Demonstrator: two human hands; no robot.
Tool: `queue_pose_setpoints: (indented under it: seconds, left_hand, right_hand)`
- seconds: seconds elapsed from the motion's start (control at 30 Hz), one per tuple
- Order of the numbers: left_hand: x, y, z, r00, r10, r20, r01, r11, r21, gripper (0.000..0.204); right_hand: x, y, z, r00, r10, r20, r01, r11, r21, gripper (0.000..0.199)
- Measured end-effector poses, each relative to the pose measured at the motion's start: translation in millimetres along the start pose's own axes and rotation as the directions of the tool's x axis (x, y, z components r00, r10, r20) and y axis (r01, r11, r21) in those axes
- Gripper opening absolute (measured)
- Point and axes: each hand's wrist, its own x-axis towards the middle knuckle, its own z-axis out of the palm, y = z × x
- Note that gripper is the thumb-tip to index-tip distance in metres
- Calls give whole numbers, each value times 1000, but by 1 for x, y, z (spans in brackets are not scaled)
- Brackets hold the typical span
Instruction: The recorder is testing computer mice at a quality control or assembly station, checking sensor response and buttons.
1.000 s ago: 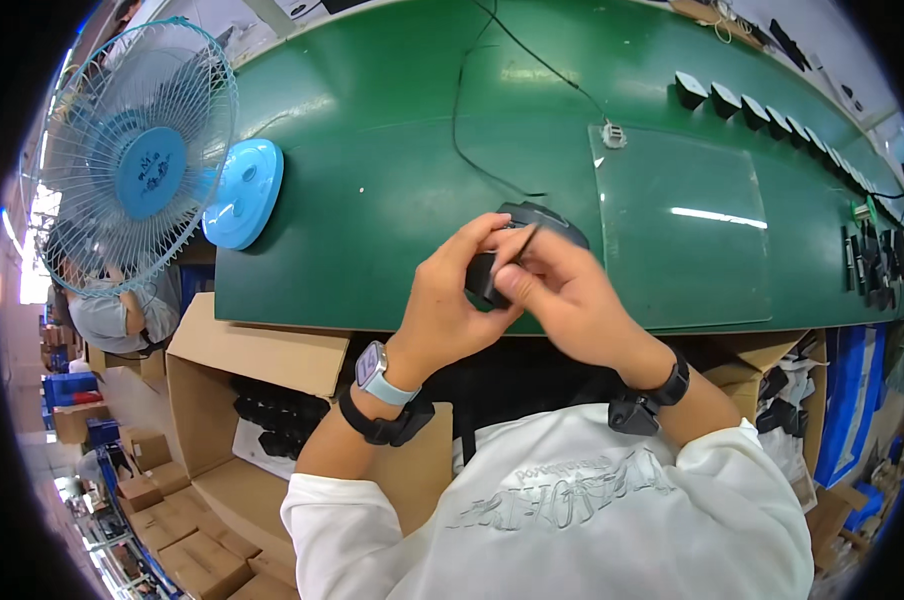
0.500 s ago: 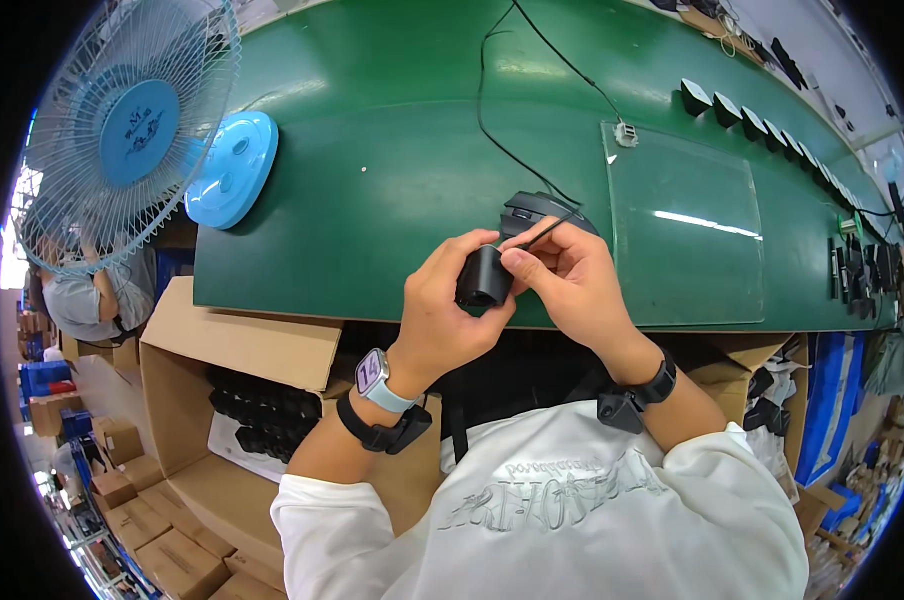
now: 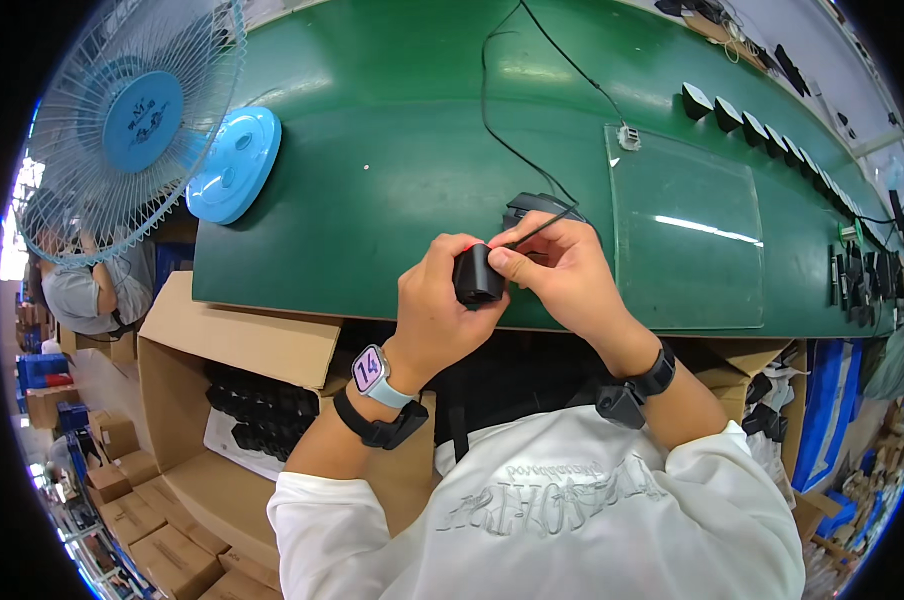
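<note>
A small black device (image 3: 478, 276) with a rounded body is wrapped by the fingers of my left hand (image 3: 432, 315), just past the table's front edge. A red glow shows at its upper end, beside my left fingertips. My right hand (image 3: 572, 285) pinches the end of a thin black cable (image 3: 544, 224) against the same end of the device. Whether the plug is seated is hidden by my fingers. Right behind my hands, a dark rounded object like a computer mouse (image 3: 534, 203) lies on the table, partly covered by my right hand.
The green table (image 3: 372, 230) carries a clear sheet (image 3: 687, 240) with a small white USB block (image 3: 628, 138). A row of black pieces (image 3: 728, 113) lines the right. A blue fan (image 3: 142, 120) stands left. Open cardboard boxes (image 3: 227, 345) flank me below; another person (image 3: 77, 295) sits far left.
A red glow has appeared at the device's upper end. The device has tilted slightly in my left hand, and my right fingers have shifted a little to the left.
</note>
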Motion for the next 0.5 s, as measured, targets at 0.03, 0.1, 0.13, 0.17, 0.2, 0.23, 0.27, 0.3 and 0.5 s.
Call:
queue_pose_setpoints:
  seconds: [0.03, 0.1, 0.13, 0.17, 0.2, 0.23, 0.27, 0.3, 0.5]
  left_hand:
    - [-1, 0, 1, 1000, 26, -6, -26, 1000, 2, 47]
    - [0, -1, 2, 997, -74, 7, 74, 996, -39, 45]
    - [0, -1, 1, 990, -137, 36, 139, 988, -63, 43]
    - [2, -3, 1, 990, -137, 34, 139, 989, -41, 43]
    - [5, -5, 0, 989, -143, 34, 144, 988, -59, 43]
    - [8, -8, -2, 982, -185, 43, 188, 979, -77, 43]
    - [9, -10, -5, 963, -264, 58, 269, 953, -138, 32]
    - [11, -11, -7, 968, -245, 51, 250, 959, -133, 32]
    - [20, -20, -17, 711, -566, 417, 649, 301, -699, 19]
  right_hand:
    - [1, 0, 0, 999, -46, 11, 46, 999, 27, 13]
    - [2, -2, -2, 1000, -9, 11, 10, 996, -86, 17]
    - [2, -4, -5, 1000, 12, 11, -10, 974, -228, 24]
    - [1, -7, -11, 999, -18, 37, 26, 978, -205, 24]
    - [-1, -10, -17, 982, -186, 37, 183, 870, -458, 27]
    - [-3, -13, -23, 937, -339, 87, 306, 673, -673, 31]
    - [-3, -15, -29, 942, -324, 90, 289, 643, -710, 34]
    - [-3, -15, -35, 943, -317, 98, 291, 650, -702, 34]
    - [22, -6, -73, 837, -493, 238, 342, 131, -930, 57]
